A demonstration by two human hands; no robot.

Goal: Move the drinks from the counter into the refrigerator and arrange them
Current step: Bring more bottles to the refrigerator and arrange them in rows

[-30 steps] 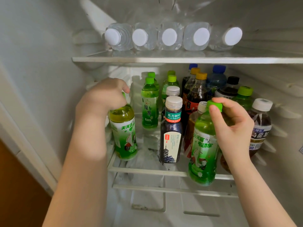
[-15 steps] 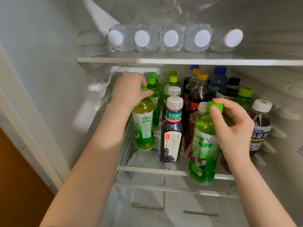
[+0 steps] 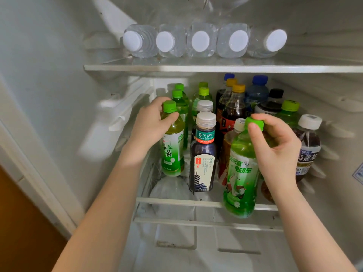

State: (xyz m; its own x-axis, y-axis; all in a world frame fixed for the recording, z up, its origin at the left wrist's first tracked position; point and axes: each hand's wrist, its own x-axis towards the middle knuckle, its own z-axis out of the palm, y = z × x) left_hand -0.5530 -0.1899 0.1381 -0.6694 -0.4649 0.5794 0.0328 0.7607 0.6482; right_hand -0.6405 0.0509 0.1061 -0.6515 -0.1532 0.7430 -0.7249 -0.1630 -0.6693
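Curled round the neck of a tea bottle (image 3: 172,152) is the left grip (image 3: 150,127); the bottle is stood at the left of the middle shelf (image 3: 172,201), just before other green-capped bottles (image 3: 177,93). A second green bottle (image 3: 241,173) is pinched at its cap by the right grip (image 3: 279,150) (thumb in front) and held over the shelf's front edge, beside a dark bottle (image 3: 203,160).

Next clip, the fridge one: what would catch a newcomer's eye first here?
Two bare hands are in the open fridge: the left grip holds a green tea bottle by its neck at the left of the middle shelf, the right grip pinches the cap of a second green bottle at that shelf's front edge. Above, five water bottles lie on their sides, white caps outward, on the upper shelf.
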